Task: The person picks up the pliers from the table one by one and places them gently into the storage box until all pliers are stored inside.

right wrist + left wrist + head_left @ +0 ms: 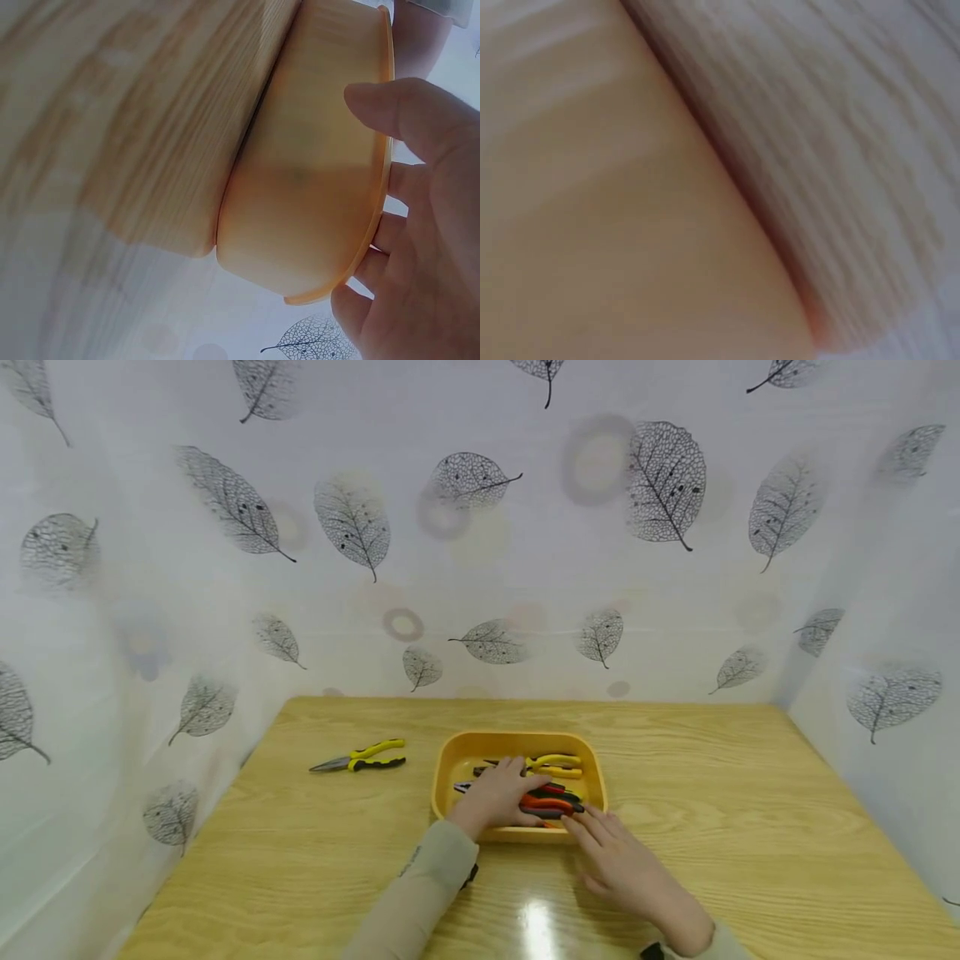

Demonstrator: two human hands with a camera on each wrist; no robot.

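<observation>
A yellow plastic bin (517, 837) with several pliers in it stands on the table. My left hand (495, 795) lies spread over the pliers inside, its fingers pointing right. The red-handled pliers (551, 806) show between its index finger and thumb; the hand hides whether it grips them. At the bin's near right corner is my right hand (618, 864), fingertips over the rim beside the red handle ends. In the right wrist view its thumb stays outside the bin wall (307, 150), fingers reaching across the rim. Yellow-handled pliers (558, 766) lie at the bin's far side.
Long-nose pliers (360, 757) with yellow and black handles lie on the wooden table (712, 793), left of the bin. A white leaf-patterned curtain (480, 568) encloses the back and sides. The left wrist view shows mostly a blurred pale surface and wood grain.
</observation>
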